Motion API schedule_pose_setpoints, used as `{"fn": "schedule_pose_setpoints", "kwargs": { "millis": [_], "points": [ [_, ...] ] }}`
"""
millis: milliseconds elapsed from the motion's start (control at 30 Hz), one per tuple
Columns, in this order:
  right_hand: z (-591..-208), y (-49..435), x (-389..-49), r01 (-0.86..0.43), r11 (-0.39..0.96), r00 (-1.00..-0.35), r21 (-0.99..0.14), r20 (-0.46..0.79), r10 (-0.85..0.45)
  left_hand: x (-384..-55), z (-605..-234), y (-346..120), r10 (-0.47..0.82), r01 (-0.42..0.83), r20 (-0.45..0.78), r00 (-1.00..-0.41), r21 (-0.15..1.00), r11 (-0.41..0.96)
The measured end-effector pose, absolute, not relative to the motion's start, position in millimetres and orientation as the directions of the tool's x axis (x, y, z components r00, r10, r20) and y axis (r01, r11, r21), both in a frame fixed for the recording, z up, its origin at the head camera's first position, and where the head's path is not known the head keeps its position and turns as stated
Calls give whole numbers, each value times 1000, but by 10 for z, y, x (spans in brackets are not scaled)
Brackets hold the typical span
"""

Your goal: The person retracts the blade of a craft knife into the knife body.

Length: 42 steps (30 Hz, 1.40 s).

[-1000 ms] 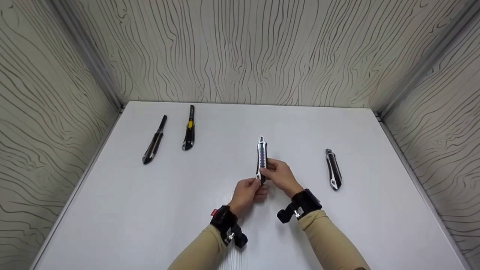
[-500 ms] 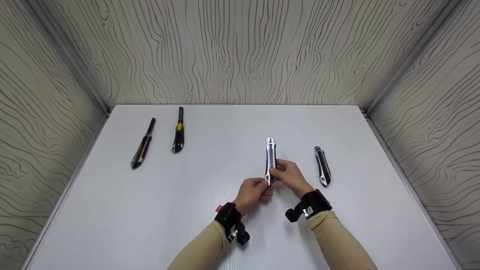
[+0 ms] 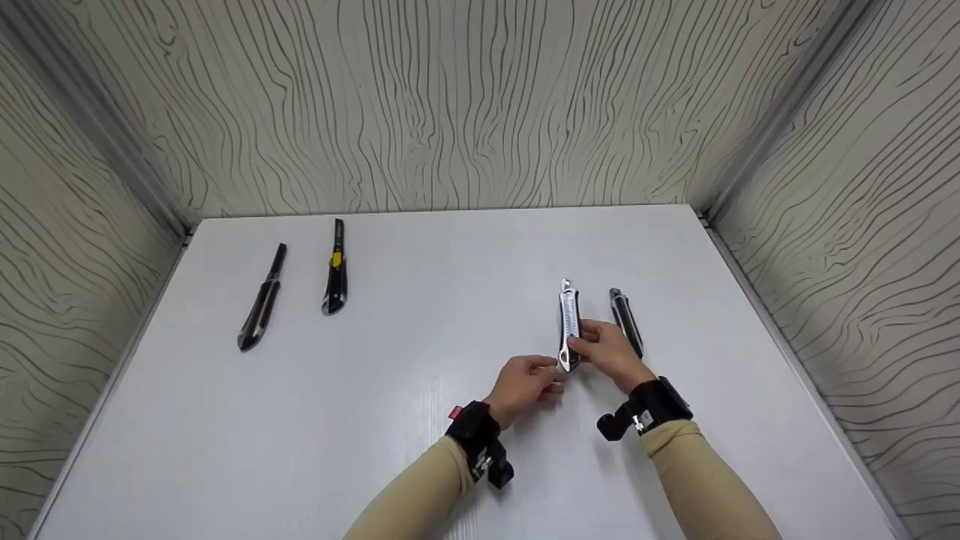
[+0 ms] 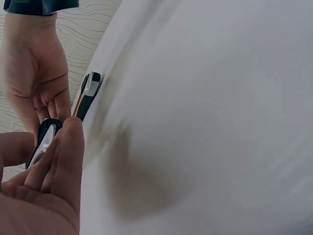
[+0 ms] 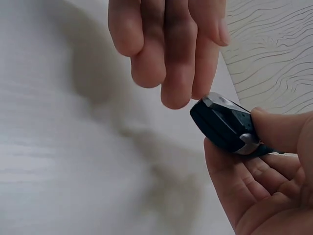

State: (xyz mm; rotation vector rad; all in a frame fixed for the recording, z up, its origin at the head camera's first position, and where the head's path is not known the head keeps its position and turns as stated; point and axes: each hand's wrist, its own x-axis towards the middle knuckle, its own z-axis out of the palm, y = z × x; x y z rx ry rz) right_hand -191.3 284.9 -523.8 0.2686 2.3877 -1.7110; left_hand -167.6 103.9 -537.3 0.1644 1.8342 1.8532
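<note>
My right hand (image 3: 611, 354) pinches a snap-off utility knife (image 3: 569, 319) between thumb and fingers. The knife has a silver-and-black body and points away from me, held over the white table. Right at its butt end are the loosely extended fingers of my left hand (image 3: 523, 390). In the right wrist view, those left fingertips (image 5: 176, 95) lie beside the butt of the knife (image 5: 220, 125), with the right thumb on top of it. A second dark utility knife (image 3: 625, 319) lies just right of the held one, its lower end partly hidden by my right hand.
Two more utility knives lie at the back left of the table (image 3: 420, 465): a dark one (image 3: 259, 311) at a slant and a black one with a yellow slider (image 3: 337, 279). Wood-grain panels (image 3: 450, 105) enclose the table's back and sides.
Both hands have moved right with the knife, closer to the dark knife on the right. My left fingers have let go of its butt end. The head view has turned right.
</note>
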Motion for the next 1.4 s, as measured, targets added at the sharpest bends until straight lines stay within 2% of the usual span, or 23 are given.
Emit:
{"fn": "schedule_pose_setpoints", "kwargs": {
  "millis": [233, 367, 800, 967, 1133, 1400],
  "points": [
    [-5244, 2960, -1949, 275, 399, -960, -875, -276, 56, -1672, -5369, 1030, 446, -307, -303, -842, 949, 66],
    [-5235, 3033, -1975, 280, 497, -958, -821, -275, 85, -1664, -5378, 990, 445, -309, -308, -841, 948, 72],
    [-5233, 3144, -1992, 227, 750, -974, -621, -159, 163, -1653, -5412, 804, 438, -290, -291, -850, 954, 71],
    [-5200, 3102, -1971, 221, 805, -975, -551, -108, 194, -1643, -5425, 759, 434, -289, -284, -855, 956, 56],
    [-5191, 3096, -1984, 256, 819, -966, -514, -116, 229, -1651, -5452, 725, 420, -299, -292, -859, 953, 50],
    [-5188, 3093, -1967, 233, 883, -971, -408, -47, 234, -1679, -5458, 633, 410, -299, -293, -864, 953, 50]
  ]
}}
